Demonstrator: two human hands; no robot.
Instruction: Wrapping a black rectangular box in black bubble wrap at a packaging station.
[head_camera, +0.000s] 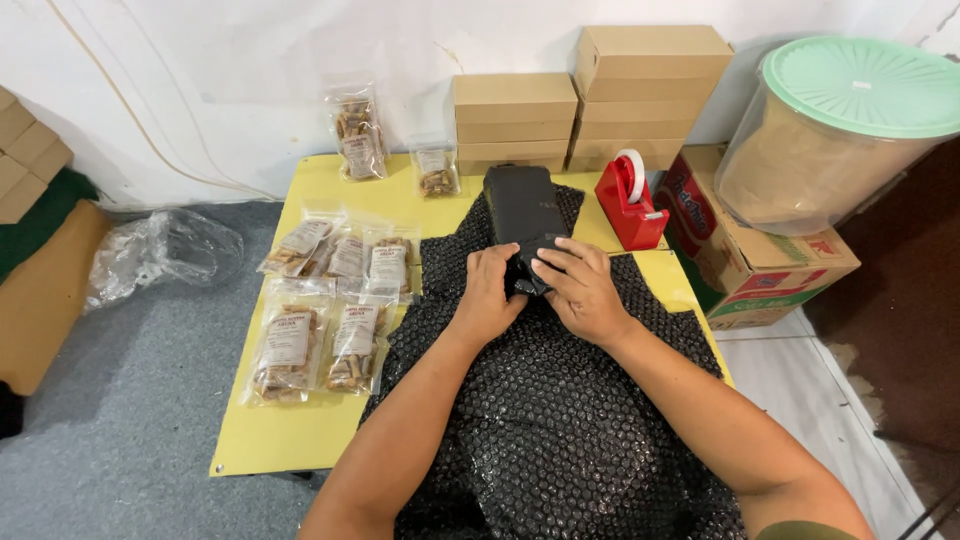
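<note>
1. Head view looks down on a low yellow table (300, 440) set on a grey carpet, with a sheet of black bubble wrap (560, 430) spread across its right half and hanging toward the person.
2. A black wrapped parcel (522, 205) lies on the far end of the bubble wrap, its long side pointing away from the person.
3. Left hand (487, 295) rests on the parcel's near end, fingers curled and pressing the black wrapping down.
4. Right hand (580, 290) sits just beside it, fingers bent over the same near end, pinching a fold of the wrapping; the two hands almost touch.
5. Clear snack packets (330, 300) lie in loose rows on the left of the table, and two more stand against the wall.
6. A red tape dispenser (630, 205) stands just right of the parcel.
7. Stacked brown cardboard boxes (590, 100) line the wall behind, and a large tub with a green lid (865, 85) sits on a printed carton at the right.
</note>
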